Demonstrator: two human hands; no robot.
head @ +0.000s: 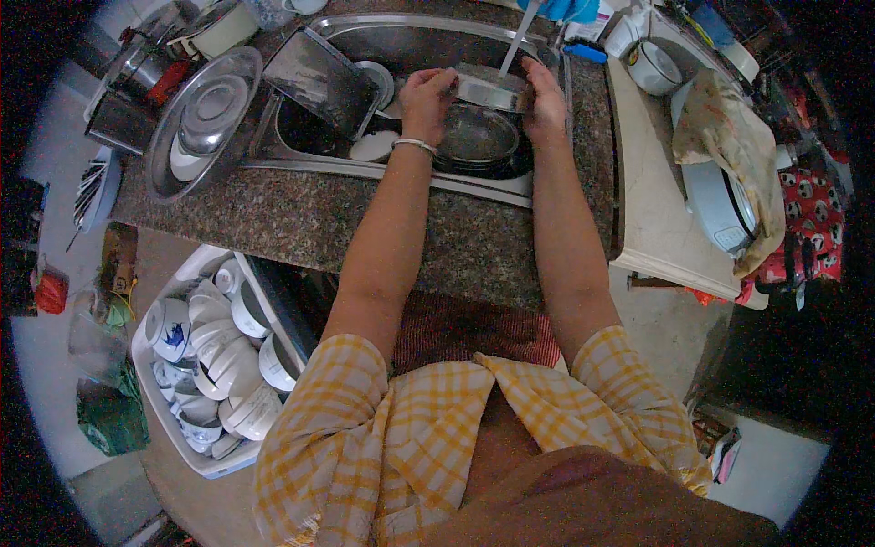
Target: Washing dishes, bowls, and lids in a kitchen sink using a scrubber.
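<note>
A shallow metal dish [489, 92] is held between my two hands over the sink. My left hand [427, 102] grips its left side, with the thumb and fingers near the rim. The palm and fingers of my right hand [545, 99] press against its right side. A pale stream or spout [517, 41] comes down from above to the dish; I cannot tell which. Beneath it, a round metal pan [478, 140] sits in the steel sink [389, 167]. To the left of my left wrist lie a white dish [374, 146] and a tilted rectangular metal container [321, 85].
A steel basin [160, 154] holding metalware stands on the granite counter [294, 212]. Lower left, a white tub [147, 396] holds several stacked bowls [229, 355]. On the right-hand table [649, 198] are a cloth-draped rice cooker [718, 198] and an enamel mug [654, 68].
</note>
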